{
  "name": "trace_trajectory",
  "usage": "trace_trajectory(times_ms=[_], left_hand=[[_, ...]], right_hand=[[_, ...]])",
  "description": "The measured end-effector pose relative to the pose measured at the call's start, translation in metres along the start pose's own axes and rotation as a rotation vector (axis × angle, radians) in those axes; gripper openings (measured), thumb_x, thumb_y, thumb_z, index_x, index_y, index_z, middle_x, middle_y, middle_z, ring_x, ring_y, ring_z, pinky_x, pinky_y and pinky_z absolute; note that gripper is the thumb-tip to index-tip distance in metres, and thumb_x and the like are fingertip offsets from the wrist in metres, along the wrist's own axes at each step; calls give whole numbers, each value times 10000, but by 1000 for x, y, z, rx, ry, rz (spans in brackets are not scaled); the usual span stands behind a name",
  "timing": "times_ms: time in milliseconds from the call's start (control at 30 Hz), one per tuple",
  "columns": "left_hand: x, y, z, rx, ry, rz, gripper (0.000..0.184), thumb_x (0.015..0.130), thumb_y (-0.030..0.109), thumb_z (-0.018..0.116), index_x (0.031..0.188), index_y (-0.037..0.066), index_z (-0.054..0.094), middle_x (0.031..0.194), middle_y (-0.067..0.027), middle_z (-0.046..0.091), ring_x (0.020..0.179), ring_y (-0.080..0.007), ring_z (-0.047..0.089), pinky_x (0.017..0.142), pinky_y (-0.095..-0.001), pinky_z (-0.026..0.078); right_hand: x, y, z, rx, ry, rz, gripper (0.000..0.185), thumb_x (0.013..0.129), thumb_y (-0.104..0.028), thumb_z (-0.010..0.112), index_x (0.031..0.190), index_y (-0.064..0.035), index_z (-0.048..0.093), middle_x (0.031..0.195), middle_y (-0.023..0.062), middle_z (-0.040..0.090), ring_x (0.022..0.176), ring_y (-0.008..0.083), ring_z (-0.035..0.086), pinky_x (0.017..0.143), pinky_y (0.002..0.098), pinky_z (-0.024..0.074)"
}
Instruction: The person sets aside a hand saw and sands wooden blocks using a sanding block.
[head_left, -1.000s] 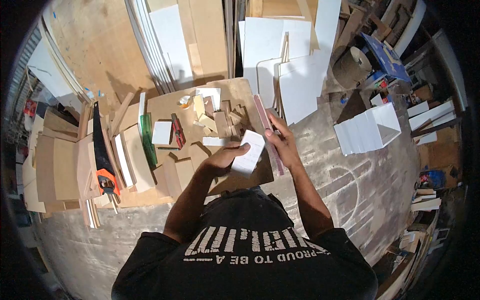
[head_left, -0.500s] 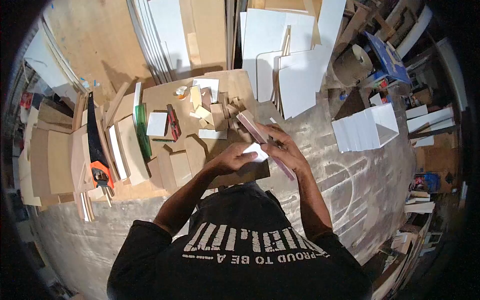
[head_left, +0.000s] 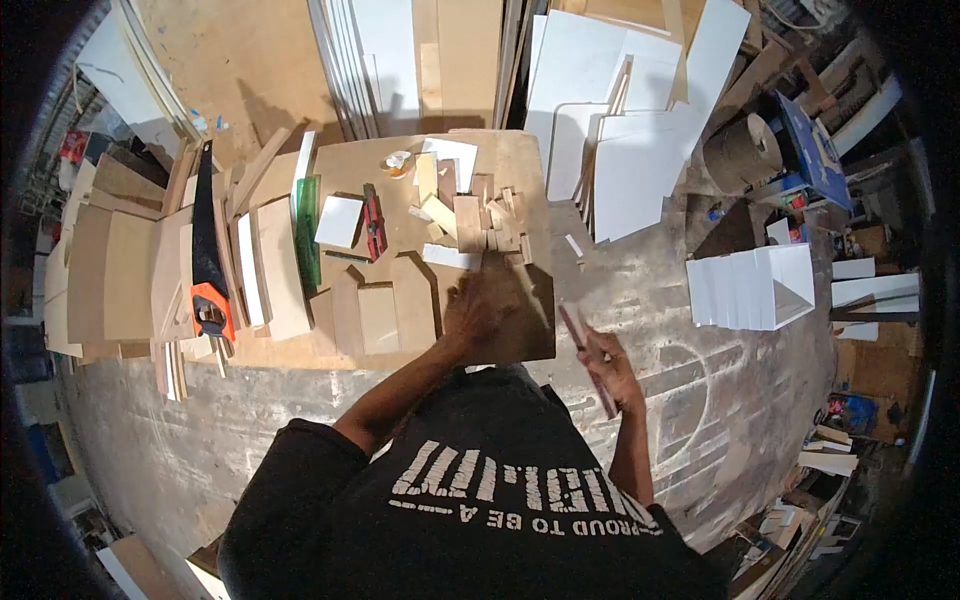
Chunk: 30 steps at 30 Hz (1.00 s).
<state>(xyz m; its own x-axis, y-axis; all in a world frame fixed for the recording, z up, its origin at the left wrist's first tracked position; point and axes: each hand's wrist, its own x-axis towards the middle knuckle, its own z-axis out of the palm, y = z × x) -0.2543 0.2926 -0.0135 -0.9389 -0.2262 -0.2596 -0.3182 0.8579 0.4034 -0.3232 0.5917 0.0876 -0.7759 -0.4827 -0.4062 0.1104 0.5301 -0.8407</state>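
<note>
My right hand (head_left: pixel 615 370) is closed around a long reddish-brown strip (head_left: pixel 576 325), held upright-slanting beyond the table's right edge. My left hand (head_left: pixel 480 308) is over the shaded front right part of the wooden table (head_left: pixel 350 165); its fingers are dark and blurred, and nothing can be made out in them. Just beyond it lie a white strip (head_left: pixel 450 257) and several small wood offcuts (head_left: pixel 468 222). To its left, flat brown pieces (head_left: pixel 380 318) rest side by side.
On the table are a red tool (head_left: pixel 374 222), a white square (head_left: pixel 339 221), a green strip (head_left: pixel 307 230) and a handsaw with an orange handle (head_left: pixel 212 308). Curved boards (head_left: pixel 128 275) stand at the left. White panels (head_left: pixel 630 175) lean behind; a white stack (head_left: pixel 735 288) is on the floor.
My hands have moved apart, the right one outward with the strip, the left one over the table. The white block that was in my left hand is no longer visible. The view has shifted.
</note>
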Motion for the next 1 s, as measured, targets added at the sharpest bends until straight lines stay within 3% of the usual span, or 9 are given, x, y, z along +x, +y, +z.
trace_trajectory(times_ms=[67, 333, 433, 533, 567, 633, 700, 833, 1000], left_hand=[[31, -23, 24, 130, 631, -104, 667, 849, 320, 643, 1330, -68, 393, 1264, -263, 454, 1216, -434, 417, 967, -582, 370], [110, -19, -37, -547, 603, -440, 491, 797, 51, 616, 1219, -3, 371, 963, -284, 583, 944, -486, 610, 789, -514, 492], [93, -44, -27, -902, 485, -266, 247, 833, 79, 630, 1024, -54, 545, 724, -140, 625, 697, -306, 678, 590, -402, 551], [34, -19, -68, -1600, -172, -67, 258, 799, 22, 640, 1049, -11, 582, 840, -77, 590, 705, -176, 634, 616, -338, 541], [23, -6, -73, -1126, -20, 347, 288, 770, 19, 654, 1049, 4, 584, 904, -71, 585, 764, -162, 620, 658, -329, 525], [15, 60, -79, -1577, -109, 159, 379, 713, 32, 685, 1083, 36, 601, 1041, -67, 580, 955, -158, 575, 796, -286, 459], [12, 101, -80, -1505, -27, 161, 396, 828, 50, 593, 1222, 27, 556, 1113, -76, 593, 1050, -205, 555, 906, -270, 423], [35, 95, -85, -594, 259, 356, 381, 952, 88, 476, 1320, -5, 503, 1239, -100, 588, 1151, -206, 543, 1002, -303, 406], [-1, 151, -101, -1672, -52, 287, 302, 1021, 189, 459, 1261, 30, 550, 1151, -49, 616, 1032, -134, 577, 901, -288, 459]], right_hand=[[-7, 3, 6, 21, -2, -47, 538, 836, -228, 751, 1341, -138, 587, 1146, 96, 531, 1116, 239, 510, 992, 382, 410], [-25, -2, 14, 48, 31, -115, 568, 867, -214, 719, 1402, -183, 533, 1111, 76, 505, 1059, 224, 518, 963, 358, 423], [-25, -14, 5, 183, 82, -25, 602, 894, -351, 662, 1435, -152, 490, 1240, 102, 514, 1164, 240, 499, 1027, 375, 393], [1, -39, 17, 477, 230, -173, 620, 902, -377, 644, 1445, -133, 470, 1422, 128, 453, 1302, 256, 432, 1079, 389, 357], [15, -49, 21, 446, 244, -226, 611, 913, -360, 635, 1450, -128, 460, 1466, 135, 418, 1342, 263, 395, 1094, 395, 338], [48, -75, 29, 389, 271, -306, 603, 921, -329, 632, 1456, -120, 449, 1478, 145, 414, 1356, 276, 384, 1110, 400, 316], [65, -105, 35, 380, 301, -337, 612, 913, -315, 647, 1456, -115, 448, 1424, 156, 457, 1313, 285, 421, 1104, 398, 316], [44, -119, 49, 276, 334, -415, 654, 884, -327, 689, 1449, -93, 455, 1348, 180, 491, 1244, 271, 459, 1068, 383, 346], [64, -125, 18, 506, 366, -352, 682, 926, -448, 572, 1447, -30, 432, 1325, 205, 542, 1203, 276, 509, 1059, 394, 358]])
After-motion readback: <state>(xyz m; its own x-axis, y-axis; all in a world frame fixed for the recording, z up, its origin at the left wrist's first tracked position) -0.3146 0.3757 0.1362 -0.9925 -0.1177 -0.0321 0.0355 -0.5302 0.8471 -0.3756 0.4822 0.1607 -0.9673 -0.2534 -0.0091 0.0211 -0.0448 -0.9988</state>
